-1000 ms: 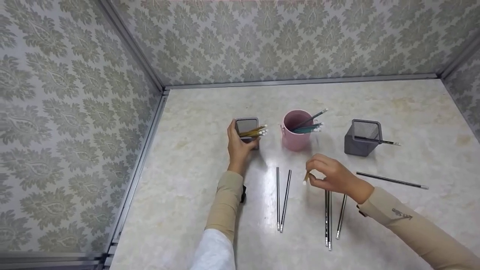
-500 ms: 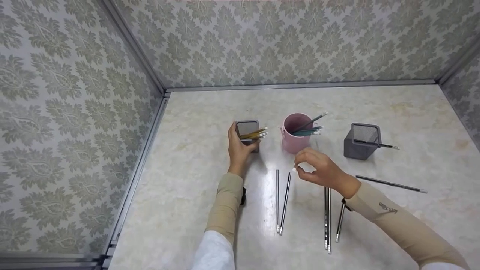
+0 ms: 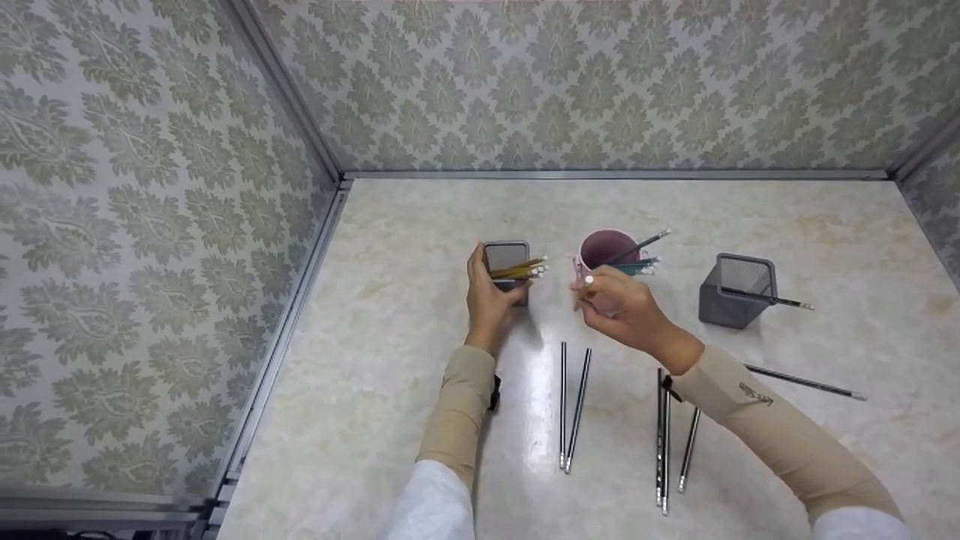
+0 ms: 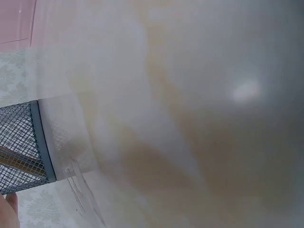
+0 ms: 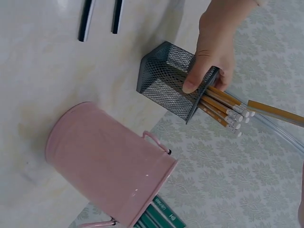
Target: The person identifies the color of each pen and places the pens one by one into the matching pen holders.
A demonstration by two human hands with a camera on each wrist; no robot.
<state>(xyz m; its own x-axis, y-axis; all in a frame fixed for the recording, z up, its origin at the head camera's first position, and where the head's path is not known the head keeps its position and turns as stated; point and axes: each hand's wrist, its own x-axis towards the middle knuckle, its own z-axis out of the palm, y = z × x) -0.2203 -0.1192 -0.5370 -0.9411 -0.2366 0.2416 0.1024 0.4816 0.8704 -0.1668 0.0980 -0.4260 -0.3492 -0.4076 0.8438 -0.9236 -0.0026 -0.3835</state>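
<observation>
Nearest: three black pencils [image 3: 666, 450] lying on the table [image 3: 337, 420], partly under the right forearm in the head view. Two more black pencils [image 3: 563, 405] lie to their left, a narrow V, eraser ends together. One lone black pencil [image 3: 806, 382] lies crosswise off to the right. Six loose in total.

Right hand [image 3: 628, 309] is above the table, in front of the bucket; thumb and fingers pinch one yellow pencil [image 5: 275, 113] near its eraser. Its other end is near the left cup, apparently outside it.

Right mesh cup [image 3: 720, 306]: one black pencil leaning in it, no hand on it.

Left hand [image 3: 491, 304] grips the left mesh cup [image 5: 164, 97], thumb on one side, fingers curled round the other. Inside: at least five yellow pencils [image 5: 218, 106], erasers out.

Pink bucket [image 5: 104, 156] upright between the two mesh cups; at least three green pencils [image 5: 161, 216], exact count hidden.

Progress, judged: well along. Yellow nearly finished, the held one not yet in; no loose green seen; black barely begun, one in, six out. Containers: two mesh cups, one bucket.
</observation>
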